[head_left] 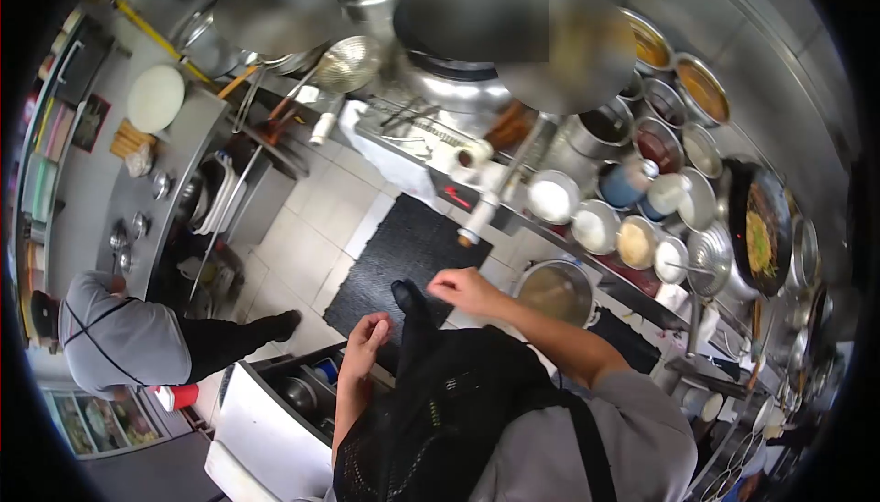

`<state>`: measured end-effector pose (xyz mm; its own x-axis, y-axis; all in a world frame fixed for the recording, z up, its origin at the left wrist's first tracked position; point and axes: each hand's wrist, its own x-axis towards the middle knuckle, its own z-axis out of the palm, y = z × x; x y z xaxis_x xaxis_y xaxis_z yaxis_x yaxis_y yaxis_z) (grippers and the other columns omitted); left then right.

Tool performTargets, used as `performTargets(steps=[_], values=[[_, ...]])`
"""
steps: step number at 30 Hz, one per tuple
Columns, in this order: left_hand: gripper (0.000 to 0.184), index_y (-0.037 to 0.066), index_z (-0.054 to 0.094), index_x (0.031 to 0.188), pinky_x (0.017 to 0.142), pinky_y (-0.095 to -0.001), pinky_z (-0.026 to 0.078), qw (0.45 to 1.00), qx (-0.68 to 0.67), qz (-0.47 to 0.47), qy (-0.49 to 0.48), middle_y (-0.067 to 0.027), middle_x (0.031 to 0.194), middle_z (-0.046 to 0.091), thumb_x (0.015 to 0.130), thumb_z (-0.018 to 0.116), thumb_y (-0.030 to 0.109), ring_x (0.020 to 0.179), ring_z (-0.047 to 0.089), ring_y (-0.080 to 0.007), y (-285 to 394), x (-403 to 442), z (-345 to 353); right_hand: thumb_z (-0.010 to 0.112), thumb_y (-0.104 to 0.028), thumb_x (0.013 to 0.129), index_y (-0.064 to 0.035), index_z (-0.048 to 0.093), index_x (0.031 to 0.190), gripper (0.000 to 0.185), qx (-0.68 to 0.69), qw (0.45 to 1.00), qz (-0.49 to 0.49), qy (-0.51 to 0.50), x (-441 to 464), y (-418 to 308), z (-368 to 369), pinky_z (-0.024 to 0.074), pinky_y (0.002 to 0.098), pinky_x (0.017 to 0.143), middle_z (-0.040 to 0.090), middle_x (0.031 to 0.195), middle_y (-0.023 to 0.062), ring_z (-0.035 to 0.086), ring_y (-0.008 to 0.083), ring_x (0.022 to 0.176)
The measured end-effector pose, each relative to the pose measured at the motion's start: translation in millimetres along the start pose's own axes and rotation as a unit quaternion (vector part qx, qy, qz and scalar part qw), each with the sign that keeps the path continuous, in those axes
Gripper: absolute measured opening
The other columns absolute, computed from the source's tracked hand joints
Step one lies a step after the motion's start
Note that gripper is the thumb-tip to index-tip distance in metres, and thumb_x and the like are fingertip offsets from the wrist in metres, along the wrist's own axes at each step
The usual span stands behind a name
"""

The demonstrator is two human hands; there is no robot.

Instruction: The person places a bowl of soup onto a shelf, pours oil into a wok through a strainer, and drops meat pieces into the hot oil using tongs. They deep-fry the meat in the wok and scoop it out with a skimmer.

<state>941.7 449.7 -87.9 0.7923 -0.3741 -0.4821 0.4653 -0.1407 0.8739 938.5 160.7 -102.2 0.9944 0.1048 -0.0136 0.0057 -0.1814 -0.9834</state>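
Observation:
My left hand (368, 335) hangs in front of my dark apron, its fingers loosely bent and nothing visible in it. It is nearest to an open drawer (266, 375) with a metal bowl (299, 394) inside. My right hand (466, 291) is held out over the black floor mat (376, 264), fingers curled in, with nothing showing in them. A large pot (555, 289) of cloudy liquid stands low beside my right forearm. Neither hand touches the counter.
White bowls of seasoning (594, 227) and sauce containers line the counter, near a wok (760, 227) with food. A strainer ladle (348, 64) lies at the back. A co-worker (128, 328) stands at the left by a steel counter (137, 204). Parts of the stove area are blurred.

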Motion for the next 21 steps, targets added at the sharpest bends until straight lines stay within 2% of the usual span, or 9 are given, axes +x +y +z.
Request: performTargets(steps=[2, 4, 6, 8, 10, 12, 16, 18, 21], values=[[0.041, 0.000, 0.056, 0.125, 0.085, -0.0295, 0.049, 0.999, -0.027, 0.018, 0.004, -0.0064, 0.112, 0.063, 0.099, 0.061, 0.031, 0.099, 0.061, -0.0151, 11, 32, -41, 0.065, -0.018, 0.091, -0.0026, 0.070, 0.093, 0.016, -0.021, 0.999, 0.040, 0.006, 24, -10, -1, 0.0504, 0.0297, 0.065, 0.070, 0.080, 0.0097, 0.065, 0.0129, 0.071], [0.039, -0.001, 0.057, 0.123, 0.085, -0.0289, 0.049, 1.000, 0.022, 0.000, 0.018, -0.0064, 0.109, 0.064, 0.099, 0.061, 0.030, 0.097, 0.061, -0.0141, 42, 63, -80, 0.068, -0.017, 0.089, -0.0027, 0.069, 0.092, 0.015, 0.034, 0.997, 0.071, 0.019, 48, 7, 9, 0.0486, 0.0279, 0.063, 0.068, 0.076, 0.0047, 0.061, 0.0099, 0.068], [0.037, -0.002, 0.059, 0.120, 0.085, -0.0279, 0.049, 0.999, 0.029, 0.023, 0.031, -0.0062, 0.105, 0.065, 0.099, 0.061, 0.028, 0.094, 0.061, -0.0131, 54, 107, -126, 0.071, -0.018, 0.087, -0.0038, 0.067, 0.093, 0.016, -0.006, 0.993, 0.104, 0.057, 72, 9, 15, 0.0476, 0.0267, 0.062, 0.065, 0.073, 0.0018, 0.059, 0.0095, 0.066], [0.036, -0.002, 0.060, 0.119, 0.082, -0.0266, 0.048, 0.993, 0.099, 0.066, 0.024, -0.0058, 0.102, 0.066, 0.099, 0.061, 0.028, 0.092, 0.061, -0.0122, 94, 157, -154, 0.073, -0.021, 0.084, -0.0045, 0.061, 0.087, 0.021, -0.100, 0.981, 0.140, 0.091, 100, -28, 14, 0.0478, 0.0295, 0.061, 0.060, 0.068, 0.0023, 0.057, 0.0104, 0.064], [0.037, -0.002, 0.059, 0.119, 0.082, -0.0267, 0.048, 0.982, 0.105, 0.156, 0.023, -0.0057, 0.102, 0.066, 0.098, 0.062, 0.028, 0.092, 0.060, -0.0123, 121, 213, -173, 0.073, -0.021, 0.084, -0.0046, 0.057, 0.084, 0.023, -0.120, 0.974, 0.147, 0.124, 124, -29, 12, 0.0471, 0.0311, 0.058, 0.058, 0.067, 0.0034, 0.058, 0.0111, 0.063], [0.033, 0.000, 0.059, 0.117, 0.087, -0.0285, 0.048, 0.985, 0.086, 0.151, 0.019, -0.0064, 0.103, 0.065, 0.098, 0.061, 0.028, 0.098, 0.061, -0.0133, 166, 251, -172, 0.072, -0.021, 0.086, -0.0041, 0.054, 0.081, 0.025, -0.121, 0.970, 0.144, 0.155, 139, -32, 10, 0.0461, 0.0307, 0.055, 0.056, 0.066, 0.0041, 0.058, 0.0118, 0.059], [0.031, 0.001, 0.060, 0.117, 0.089, -0.0291, 0.047, 0.977, 0.066, 0.200, 0.004, -0.0057, 0.104, 0.065, 0.098, 0.063, 0.025, 0.099, 0.061, -0.0143, 237, 316, -180, 0.063, -0.024, 0.095, -0.0019, 0.062, 0.095, 0.022, -0.060, 0.962, 0.200, 0.173, 186, -33, 1, 0.0468, 0.0281, 0.052, 0.060, 0.072, 0.0048, 0.057, 0.0111, 0.055], [0.029, 0.002, 0.061, 0.116, 0.091, -0.0304, 0.047, 0.937, 0.200, 0.275, 0.078, -0.0060, 0.108, 0.064, 0.097, 0.064, 0.022, 0.101, 0.060, -0.0164, 258, 347, -201, 0.061, -0.026, 0.096, -0.0019, 0.064, 0.102, 0.025, 0.056, 0.949, 0.260, 0.171, 207, -27, -2, 0.0473, 0.0260, 0.053, 0.063, 0.075, 0.0043, 0.057, 0.0100, 0.056], [0.025, 0.002, 0.064, 0.110, 0.090, -0.0360, 0.049, 0.889, 0.221, 0.337, 0.218, -0.0118, 0.110, 0.063, 0.092, 0.068, 0.019, 0.107, 0.060, -0.0257, 296, 389, -257, 0.059, -0.024, 0.098, -0.0026, 0.062, 0.110, 0.024, 0.104, 0.951, 0.275, 0.094, 259, -23, 1, 0.0488, 0.0236, 0.055, 0.066, 0.086, 0.0041, 0.059, 0.0083, 0.062]])
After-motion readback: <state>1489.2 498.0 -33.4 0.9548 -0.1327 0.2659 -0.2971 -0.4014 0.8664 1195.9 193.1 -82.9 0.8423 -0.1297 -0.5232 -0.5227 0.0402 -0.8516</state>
